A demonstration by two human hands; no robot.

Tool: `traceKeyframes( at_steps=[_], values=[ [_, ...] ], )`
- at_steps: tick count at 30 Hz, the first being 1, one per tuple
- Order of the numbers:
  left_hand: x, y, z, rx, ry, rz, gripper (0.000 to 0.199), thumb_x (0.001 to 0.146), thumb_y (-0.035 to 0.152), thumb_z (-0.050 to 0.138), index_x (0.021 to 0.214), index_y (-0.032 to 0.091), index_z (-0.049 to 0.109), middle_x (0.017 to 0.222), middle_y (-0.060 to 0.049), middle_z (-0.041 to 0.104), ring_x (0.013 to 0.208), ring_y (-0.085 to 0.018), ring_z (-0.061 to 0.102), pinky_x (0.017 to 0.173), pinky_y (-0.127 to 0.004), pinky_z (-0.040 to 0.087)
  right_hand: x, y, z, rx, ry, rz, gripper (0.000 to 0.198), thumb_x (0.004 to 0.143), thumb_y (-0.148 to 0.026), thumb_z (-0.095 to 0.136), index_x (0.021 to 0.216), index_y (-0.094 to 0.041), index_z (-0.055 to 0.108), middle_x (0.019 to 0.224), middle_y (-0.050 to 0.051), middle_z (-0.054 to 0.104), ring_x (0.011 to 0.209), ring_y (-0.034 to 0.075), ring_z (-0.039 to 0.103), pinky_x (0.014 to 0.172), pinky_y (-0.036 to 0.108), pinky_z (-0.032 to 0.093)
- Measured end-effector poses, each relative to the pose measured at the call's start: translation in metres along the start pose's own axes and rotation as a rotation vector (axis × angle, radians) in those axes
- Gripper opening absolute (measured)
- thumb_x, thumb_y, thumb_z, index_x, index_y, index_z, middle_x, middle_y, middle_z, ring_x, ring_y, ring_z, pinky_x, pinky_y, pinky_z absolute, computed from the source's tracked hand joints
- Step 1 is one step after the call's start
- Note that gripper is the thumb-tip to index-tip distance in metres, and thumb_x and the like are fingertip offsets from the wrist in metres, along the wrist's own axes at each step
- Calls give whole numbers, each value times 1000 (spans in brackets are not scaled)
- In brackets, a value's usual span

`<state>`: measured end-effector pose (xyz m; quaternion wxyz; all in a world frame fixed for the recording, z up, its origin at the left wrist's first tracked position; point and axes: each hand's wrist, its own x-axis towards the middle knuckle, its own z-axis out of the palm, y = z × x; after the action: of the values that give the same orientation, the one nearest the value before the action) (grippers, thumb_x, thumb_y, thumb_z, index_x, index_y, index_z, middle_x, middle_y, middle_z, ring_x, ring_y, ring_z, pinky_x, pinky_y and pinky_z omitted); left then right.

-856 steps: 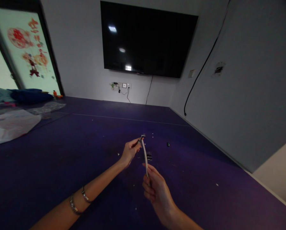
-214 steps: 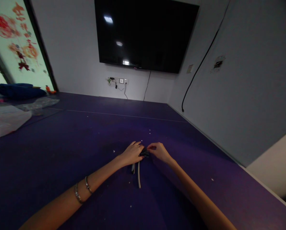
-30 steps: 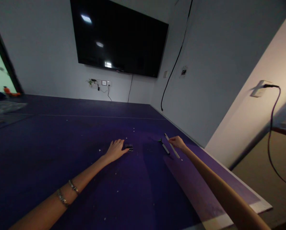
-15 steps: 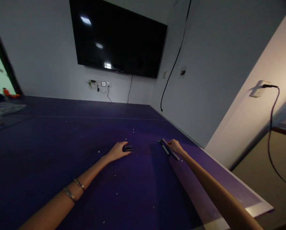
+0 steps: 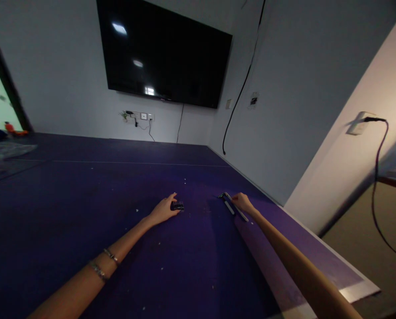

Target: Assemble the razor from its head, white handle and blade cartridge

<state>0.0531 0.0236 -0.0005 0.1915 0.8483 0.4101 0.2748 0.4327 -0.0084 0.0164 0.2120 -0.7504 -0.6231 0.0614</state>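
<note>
A small dark block (image 5: 178, 206) with lighter marks on top lies on the purple tabletop (image 5: 95, 195). My left hand (image 5: 163, 209) is around its left side, fingers spread apart; the thumb is by its near edge and a raised finger is off its far edge. To the right, my right hand (image 5: 243, 203) is closed in a pinch on the right arm of a plier-like tool (image 5: 240, 213) with two long handles. The handles are spread into a narrow V, and their joint points away to the left. Its exact kind is too small to tell.
Small white specks dot the tabletop. Clear plastic wrap (image 5: 8, 150) and an orange item (image 5: 14, 129) are at the far left. A black cable (image 5: 239, 95) hangs down the wall at right, and a television (image 5: 165, 53) is mounted behind the table.
The fingers of my left hand have spread, and one has lifted off the far edge of the dark block. My right hand and its tool have barely moved.
</note>
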Motion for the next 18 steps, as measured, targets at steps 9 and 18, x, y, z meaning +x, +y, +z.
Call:
traceKeyframes(
  at_steps=[9,18],
  values=[
    [-3,4,-1,-58,41,-14,68,71,32,59,129,12,31,109,-11,59,101,-21,56,90,-34,40,-2,-3,-8,21,-1,-26,22,68,-20,52,62,-11,71,48,-1,56,55,15,56,48,19,33],
    [-2,44,-8,-89,-17,103,72,71,29,60,133,16,26,112,-10,58,103,-20,55,91,-34,40,-19,-57,-45,151,-79,-337,35,65,-32,65,96,-18,70,89,7,68,79,20,61,69,25,44]
  ],
)
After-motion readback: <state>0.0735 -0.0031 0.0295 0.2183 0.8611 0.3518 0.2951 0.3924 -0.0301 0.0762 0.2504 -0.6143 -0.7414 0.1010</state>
